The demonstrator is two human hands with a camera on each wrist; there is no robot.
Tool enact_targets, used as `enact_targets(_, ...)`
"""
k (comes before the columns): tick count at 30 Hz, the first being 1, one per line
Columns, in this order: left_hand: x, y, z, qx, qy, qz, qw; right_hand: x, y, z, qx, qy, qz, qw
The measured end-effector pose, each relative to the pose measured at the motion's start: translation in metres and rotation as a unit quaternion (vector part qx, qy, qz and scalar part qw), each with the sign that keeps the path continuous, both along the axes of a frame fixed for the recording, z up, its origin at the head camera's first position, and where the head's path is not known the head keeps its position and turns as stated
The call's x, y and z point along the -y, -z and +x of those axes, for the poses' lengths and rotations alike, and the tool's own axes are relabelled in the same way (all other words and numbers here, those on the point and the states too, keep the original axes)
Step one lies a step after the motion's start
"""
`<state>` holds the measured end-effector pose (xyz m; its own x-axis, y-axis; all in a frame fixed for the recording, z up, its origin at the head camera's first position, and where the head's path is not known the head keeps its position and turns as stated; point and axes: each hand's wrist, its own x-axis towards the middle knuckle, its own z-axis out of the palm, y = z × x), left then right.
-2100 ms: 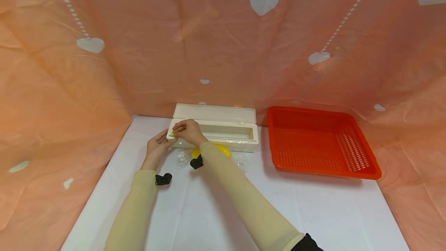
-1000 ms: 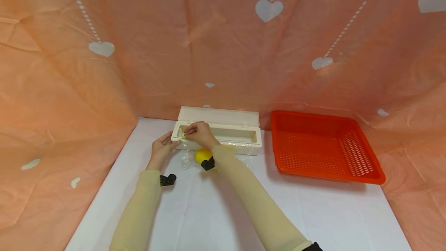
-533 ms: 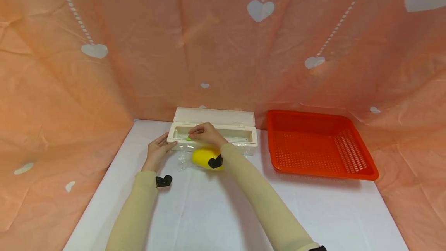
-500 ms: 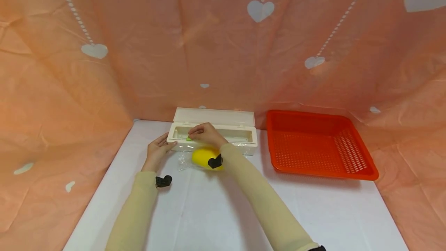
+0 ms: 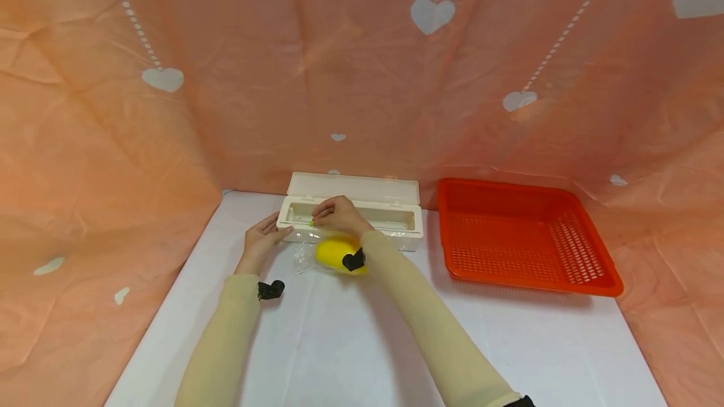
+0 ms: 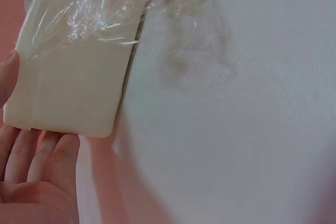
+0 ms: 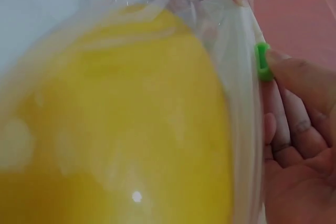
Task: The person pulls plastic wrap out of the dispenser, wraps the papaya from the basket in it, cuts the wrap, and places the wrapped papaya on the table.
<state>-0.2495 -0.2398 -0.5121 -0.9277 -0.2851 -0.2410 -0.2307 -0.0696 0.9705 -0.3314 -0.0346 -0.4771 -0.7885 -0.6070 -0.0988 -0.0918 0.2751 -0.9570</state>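
A long white cling film dispenser (image 5: 362, 240) lies at the back of the table with its lid raised. My left hand (image 5: 261, 242) grips its left end, thumb on the front edge and fingers at the end face (image 6: 63, 93). My right hand (image 5: 342, 215) pinches a small green slide cutter (image 7: 262, 61) on the front rim, left of the middle. Clear plastic film (image 6: 100, 14) hangs down the front. It drapes over a smooth yellow rounded object (image 5: 334, 251) before the dispenser, partly hidden by my right wrist in the head view.
An orange-red perforated plastic basket (image 5: 588, 291) stands to the right of the dispenser on the white table (image 5: 339, 344). A peach curtain (image 5: 362, 93) with white hearts hangs close behind and along both sides.
My right hand has slid the green cutter rightward along the dispenser's front rim from near its left end. My left hand keeps its hold; more of the yellow object now shows.
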Motion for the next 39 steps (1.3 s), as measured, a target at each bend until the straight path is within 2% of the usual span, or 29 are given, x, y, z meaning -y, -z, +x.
enact_targets(7,-0.001,0.001,-0.002,0.010,0.003,-0.006,0.9999,-0.030,0.000,-0.006,-0.005,-0.003,0.022,1.000)
enact_targets(13,0.003,-0.004,0.000,0.014,0.007,-0.011,0.9998,-0.050,0.000,-0.011,0.003,-0.009,0.028,1.000)
enact_targets(18,0.005,-0.005,0.003,0.000,0.004,-0.013,0.9999,-0.063,0.000,-0.012,0.014,-0.004,0.036,0.999)
enact_targets(21,0.002,-0.007,0.003,-0.002,0.007,-0.017,0.9998,-0.068,-0.001,-0.010,0.028,0.003,0.030,0.999)
enact_targets(24,-0.003,-0.017,0.008,0.011,0.019,-0.019,0.9996,-0.070,0.001,-0.008,0.052,0.005,0.022,0.998)
enact_targets(28,-0.005,-0.015,0.013,0.032,0.021,-0.031,0.9988,-0.072,0.006,-0.005,0.080,0.001,0.015,0.997)
enact_targets(31,-0.003,-0.006,0.011,0.040,0.017,-0.040,0.9983,-0.072,0.008,-0.003,0.076,0.006,0.019,0.997)
enact_targets(35,-0.004,-0.007,0.009,0.046,0.015,-0.036,0.9982,-0.072,0.008,-0.005,0.067,0.012,0.023,0.997)
enact_targets(39,-0.005,-0.012,0.002,0.041,0.017,-0.037,0.9983,-0.073,0.000,-0.007,0.047,0.020,0.018,0.999)
